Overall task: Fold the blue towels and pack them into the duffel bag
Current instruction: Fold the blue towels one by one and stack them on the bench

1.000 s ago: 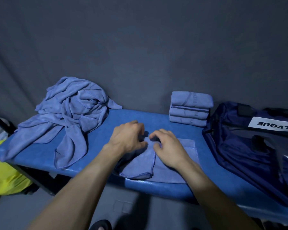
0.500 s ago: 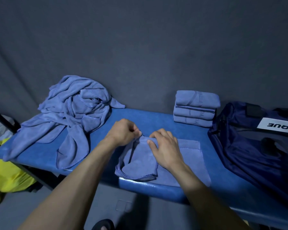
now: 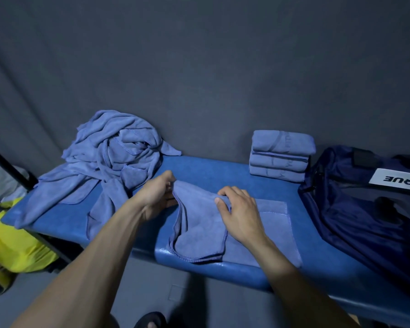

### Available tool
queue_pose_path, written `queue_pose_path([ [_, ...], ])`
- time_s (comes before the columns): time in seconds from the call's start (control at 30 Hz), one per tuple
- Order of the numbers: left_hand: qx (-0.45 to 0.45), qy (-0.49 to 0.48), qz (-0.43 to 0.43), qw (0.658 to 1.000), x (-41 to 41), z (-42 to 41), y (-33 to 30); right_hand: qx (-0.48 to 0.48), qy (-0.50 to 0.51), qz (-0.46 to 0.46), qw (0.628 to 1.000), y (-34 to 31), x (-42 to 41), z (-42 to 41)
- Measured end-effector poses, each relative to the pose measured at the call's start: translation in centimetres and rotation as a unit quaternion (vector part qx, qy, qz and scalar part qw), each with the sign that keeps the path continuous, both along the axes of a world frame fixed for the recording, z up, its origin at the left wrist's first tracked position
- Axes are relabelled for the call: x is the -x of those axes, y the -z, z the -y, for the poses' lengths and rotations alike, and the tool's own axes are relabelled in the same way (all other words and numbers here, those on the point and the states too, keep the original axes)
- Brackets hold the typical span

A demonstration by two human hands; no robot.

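Towel heap (image 3: 109, 166) left, folded stack (image 3: 281, 156) behind (centre-right), duffel bag (image 3: 365, 209) right.

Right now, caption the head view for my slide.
Both hands fold a blue towel beside the folded stack.

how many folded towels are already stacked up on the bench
3, in one stack at the back of the blue bench, left of the duffel bag: top, middle, bottom. None looks hidden behind it.
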State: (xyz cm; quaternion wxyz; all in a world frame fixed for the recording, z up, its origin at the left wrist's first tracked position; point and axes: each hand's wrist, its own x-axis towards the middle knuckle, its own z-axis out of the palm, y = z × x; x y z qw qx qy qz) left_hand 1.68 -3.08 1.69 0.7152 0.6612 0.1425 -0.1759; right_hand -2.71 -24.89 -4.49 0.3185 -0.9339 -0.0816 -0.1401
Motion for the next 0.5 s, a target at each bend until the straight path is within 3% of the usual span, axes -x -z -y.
queue_pose_path([
  [0.1,0.072,0.035,0.01,0.997,0.1,0.3,0.5,-0.001,0.003,-0.004,1.0,0.0,-0.2,-0.1],
  [0.17,0.053,0.028,0.037,0.997,0.0,0.6,0.7,-0.004,0.003,-0.005,1.0,0.0,-0.2,-0.1],
  [0.3,-0.08,-0.007,0.12,0.99,0.0,0.7,1.6,-0.012,0.005,-0.006,1.0,0.1,-0.1,0.0],
  [0.4,-0.215,-0.039,0.2,0.955,-0.4,0.2,2.3,-0.009,0.003,-0.01,1.0,0.1,-0.1,0.0],
  [0.5,-0.24,-0.048,0.207,0.947,-0.6,0.0,2.5,-0.003,0.003,-0.012,1.0,0.1,-0.1,-0.1],
])
